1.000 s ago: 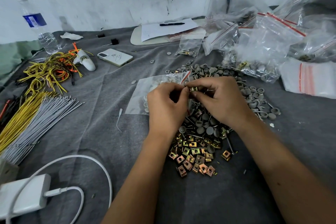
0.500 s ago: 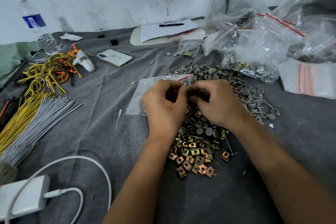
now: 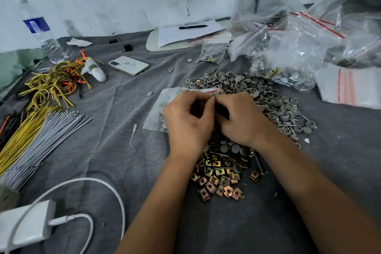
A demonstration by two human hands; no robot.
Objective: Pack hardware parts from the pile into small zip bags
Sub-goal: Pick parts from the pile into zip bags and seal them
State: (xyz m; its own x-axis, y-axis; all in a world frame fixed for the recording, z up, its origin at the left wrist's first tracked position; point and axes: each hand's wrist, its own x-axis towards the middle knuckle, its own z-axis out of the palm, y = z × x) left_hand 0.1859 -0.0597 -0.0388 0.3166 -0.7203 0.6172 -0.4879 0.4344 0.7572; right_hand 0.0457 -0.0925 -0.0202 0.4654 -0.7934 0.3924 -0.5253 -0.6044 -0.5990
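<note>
Left hand (image 3: 188, 123) and right hand (image 3: 242, 118) curled, fingertips apparently pinching zip bag (image 3: 162, 101)

A clear small zip bag (image 3: 162, 107) with a red seal strip lies flat on the grey cloth, grey caps inside. Just beside it sprawls the pile (image 3: 237, 150) — grey round caps, screws, brass-coloured square clips — loosely heaped.

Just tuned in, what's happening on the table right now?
A person is bagging hardware. Both hands, left hand and right hand, are curled together over the pile of parts, fingertips meeting at the red-striped mouth of a small zip bag lying on the grey cloth. What they pinch is hidden. A few grey caps already sit in that bag. Brass clips lie nearest the person; filled bags are stacked at the back right.
</note>
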